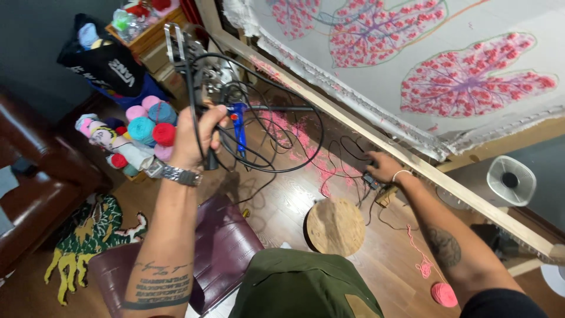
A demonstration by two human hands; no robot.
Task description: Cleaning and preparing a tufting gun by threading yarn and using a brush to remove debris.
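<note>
From the head view, the left hand (191,138) is raised and closed in a fist around the handle of a tufting gun (203,70), which stands upright above the knuckles, its metal frame topmost. Black cables (276,138) loop from the gun down past the hand toward the floor. The right hand (385,166) reaches low to the wooden floor (282,203), fingers curled over a small black plug box (372,179) where the cables end; how firmly it grips cannot be told. Just beside that hand runs the wooden frame (376,138) carrying the cloth with pink leaf patterns (471,82). Yarn cones (147,126) cluster behind the left hand, and a round wooden stool (335,227) stands between the arms.
</note>
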